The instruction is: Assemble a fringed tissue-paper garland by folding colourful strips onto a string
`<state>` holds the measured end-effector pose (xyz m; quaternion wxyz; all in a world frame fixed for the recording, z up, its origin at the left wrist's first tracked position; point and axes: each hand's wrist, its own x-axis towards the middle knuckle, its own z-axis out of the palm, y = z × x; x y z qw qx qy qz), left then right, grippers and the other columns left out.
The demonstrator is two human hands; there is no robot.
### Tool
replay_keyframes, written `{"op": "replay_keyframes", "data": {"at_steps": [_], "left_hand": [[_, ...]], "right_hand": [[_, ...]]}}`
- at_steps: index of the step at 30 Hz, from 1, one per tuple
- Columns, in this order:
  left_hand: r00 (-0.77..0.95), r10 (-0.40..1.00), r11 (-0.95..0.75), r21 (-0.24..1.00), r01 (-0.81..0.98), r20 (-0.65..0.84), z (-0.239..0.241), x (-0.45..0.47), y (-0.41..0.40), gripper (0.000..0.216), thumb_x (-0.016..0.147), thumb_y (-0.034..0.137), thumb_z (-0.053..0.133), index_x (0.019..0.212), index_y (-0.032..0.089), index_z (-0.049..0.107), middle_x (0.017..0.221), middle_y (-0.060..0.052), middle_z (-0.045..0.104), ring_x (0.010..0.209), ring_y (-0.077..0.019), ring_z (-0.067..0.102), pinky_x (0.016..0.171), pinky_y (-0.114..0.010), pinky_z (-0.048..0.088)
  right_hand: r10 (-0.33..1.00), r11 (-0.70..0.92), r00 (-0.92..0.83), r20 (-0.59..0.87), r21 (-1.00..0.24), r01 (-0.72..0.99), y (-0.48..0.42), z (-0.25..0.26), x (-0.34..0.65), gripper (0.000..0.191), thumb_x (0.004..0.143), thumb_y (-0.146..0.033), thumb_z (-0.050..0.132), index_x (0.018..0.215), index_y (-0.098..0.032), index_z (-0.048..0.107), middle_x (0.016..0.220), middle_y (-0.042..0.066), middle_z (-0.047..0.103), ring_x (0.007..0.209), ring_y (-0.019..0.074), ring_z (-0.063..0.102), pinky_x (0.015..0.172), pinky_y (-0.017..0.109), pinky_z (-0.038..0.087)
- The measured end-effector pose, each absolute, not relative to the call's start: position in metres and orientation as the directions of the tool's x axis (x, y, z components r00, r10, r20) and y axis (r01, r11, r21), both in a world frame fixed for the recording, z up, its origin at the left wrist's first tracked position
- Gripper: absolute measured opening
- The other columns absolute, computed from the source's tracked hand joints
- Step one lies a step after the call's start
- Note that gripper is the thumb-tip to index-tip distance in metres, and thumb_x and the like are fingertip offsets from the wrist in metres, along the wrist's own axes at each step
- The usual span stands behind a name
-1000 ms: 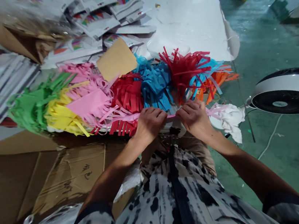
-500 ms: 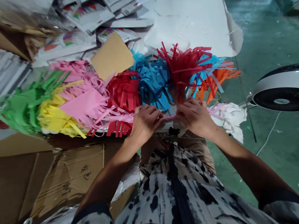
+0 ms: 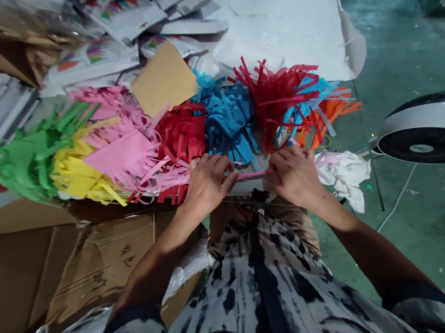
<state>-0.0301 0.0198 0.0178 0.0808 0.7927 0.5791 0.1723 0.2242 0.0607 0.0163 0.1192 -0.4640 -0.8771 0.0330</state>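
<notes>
A thin pink twisted paper strip [image 3: 252, 173] stretches between my two hands at the table's near edge. My left hand [image 3: 210, 180] is closed on its left part, and my right hand [image 3: 293, 172] grips the right part. Pink fringe pokes out on the outer side of each hand. Just beyond my fingers lie fringed paper bundles: a red one [image 3: 183, 133], a blue one [image 3: 229, 119] and a dark red one [image 3: 278, 91]. Further left are pink fringe [image 3: 122, 152], a yellow bundle [image 3: 80, 174] and a green bundle [image 3: 27, 162].
A tan card [image 3: 164, 78] rests on the bundles. Printed white packets [image 3: 120, 16] are heaped behind, on the white-covered table [image 3: 277, 22]. Crumpled white paper [image 3: 344, 172] sits at the right edge, near a fan [image 3: 431, 131]. Cardboard [image 3: 107, 258] lies at lower left.
My hands have moved apart, the left one leftward and the right one slightly rightward. A longer stretch of the pink twisted strip shows between them.
</notes>
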Motion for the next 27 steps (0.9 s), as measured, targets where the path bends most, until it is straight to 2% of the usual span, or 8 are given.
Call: {"op": "replay_keyframes", "data": {"at_steps": [4,8,11,15,19,22,24,27], "left_hand": [[0.451,0.844,-0.526,0.283,0.802,0.291,0.009,-0.026,0.017,0.026,0.105,0.023,0.06,0.127,0.031,0.072,0.114,-0.003,0.078,0.107,-0.0258,0.064,0.096,-0.047,0.04],[0.517,0.8,-0.586,0.211,0.782,0.306,-0.002,-0.019,0.014,0.031,0.102,0.022,0.065,0.129,0.034,0.072,0.115,-0.005,0.079,0.112,-0.0268,0.066,0.097,-0.049,0.042],[0.534,0.792,-0.597,0.195,0.778,0.296,-0.005,-0.022,0.01,0.035,0.103,0.02,0.062,0.134,0.034,0.068,0.119,-0.005,0.078,0.115,-0.0259,0.066,0.099,-0.049,0.044],[0.519,0.808,-0.573,0.167,0.802,0.279,0.001,-0.042,-0.003,0.032,0.101,0.018,0.059,0.128,0.031,0.07,0.119,-0.006,0.078,0.112,-0.0284,0.066,0.1,-0.053,0.044],[0.433,0.829,-0.49,0.085,0.868,0.355,0.013,-0.049,-0.013,0.028,0.1,0.019,0.056,0.12,0.029,0.072,0.12,-0.008,0.077,0.121,-0.0342,0.062,0.109,-0.064,0.037],[0.415,0.811,-0.482,0.069,0.873,0.412,0.015,-0.033,-0.009,0.028,0.099,0.019,0.058,0.121,0.028,0.072,0.129,-0.008,0.074,0.125,-0.0322,0.062,0.116,-0.063,0.033],[0.447,0.789,-0.519,0.066,0.852,0.421,0.012,-0.021,-0.001,0.024,0.101,0.017,0.059,0.118,0.026,0.073,0.125,-0.008,0.076,0.118,-0.0289,0.065,0.111,-0.056,0.041],[0.497,0.776,-0.548,0.025,0.836,0.388,0.004,-0.012,0.012,0.016,0.102,0.017,0.06,0.105,0.023,0.075,0.104,-0.007,0.08,0.098,-0.026,0.069,0.089,-0.046,0.051]], "right_hand": [[0.836,0.524,-0.487,0.251,-0.105,0.845,0.06,0.013,0.233,0.013,0.097,-0.027,0.054,0.098,-0.021,0.066,0.099,0.01,0.071,0.107,0.0324,0.054,0.099,0.052,0.029],[0.714,0.665,-0.581,0.39,-0.12,0.737,0.05,0.012,0.229,0.021,0.096,-0.016,0.06,0.111,-0.028,0.07,0.112,0.004,0.076,0.121,0.0294,0.056,0.117,0.058,0.021],[0.636,0.748,-0.659,0.401,-0.113,0.654,0.041,0.01,0.224,0.024,0.097,-0.011,0.061,0.108,-0.03,0.072,0.105,0.0,0.079,0.119,0.0258,0.058,0.116,0.052,0.026],[0.646,0.744,-0.656,0.391,-0.131,0.655,0.037,0.009,0.229,0.026,0.095,-0.011,0.062,0.11,-0.029,0.073,0.105,0.001,0.079,0.117,0.0271,0.059,0.111,0.054,0.029],[0.658,0.74,-0.652,0.377,-0.165,0.652,0.041,0.01,0.232,0.02,0.094,-0.015,0.061,0.102,-0.027,0.075,0.1,0.003,0.078,0.115,0.0277,0.059,0.111,0.055,0.027],[0.666,0.732,-0.637,0.388,-0.176,0.658,0.044,0.012,0.229,0.017,0.093,-0.016,0.062,0.094,-0.026,0.075,0.091,0.003,0.076,0.117,0.0284,0.059,0.114,0.056,0.024],[0.657,0.74,-0.643,0.393,-0.171,0.651,0.045,0.014,0.228,0.015,0.092,-0.017,0.063,0.091,-0.026,0.075,0.088,0.003,0.075,0.117,0.0293,0.059,0.115,0.058,0.024],[0.651,0.743,-0.651,0.39,-0.154,0.651,0.048,0.016,0.227,0.014,0.091,-0.017,0.064,0.087,-0.025,0.075,0.088,0.003,0.075,0.115,0.0303,0.06,0.115,0.06,0.024]]}}
